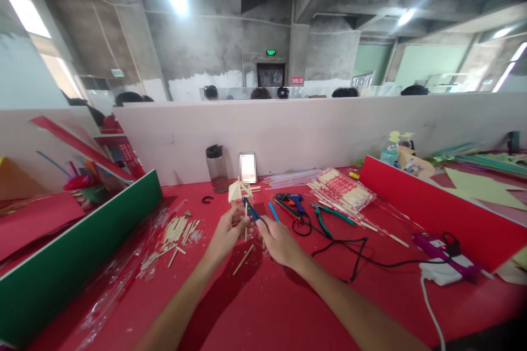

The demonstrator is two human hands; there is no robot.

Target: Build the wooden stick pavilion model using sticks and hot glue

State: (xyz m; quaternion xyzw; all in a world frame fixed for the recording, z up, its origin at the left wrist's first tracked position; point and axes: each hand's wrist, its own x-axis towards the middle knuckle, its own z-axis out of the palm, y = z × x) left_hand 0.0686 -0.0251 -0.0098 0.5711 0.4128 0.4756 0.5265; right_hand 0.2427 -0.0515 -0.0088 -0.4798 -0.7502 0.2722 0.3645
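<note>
Left grip [229, 229] closed on a wooden stick [246, 222]; right grip [279, 240] closed around pliers [251, 210]. Roofed stick model [236, 192], apparently part-assembled, stands just beyond; loose sticks [176, 229] lie unattached on tabletop [247, 318].

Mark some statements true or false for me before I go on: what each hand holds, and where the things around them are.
1. The right hand holds a dark blue tool. True.
2. The left hand is empty. False: the left hand holds a thin wooden stick.
3. The bottle stands to the left of the small stick structure. True.
4. The green-handled pliers lie to the left of both hands. False: the green-handled pliers lie to the right of both hands.
5. A loose pile of short sticks lies to the left of the left hand. True.
</note>
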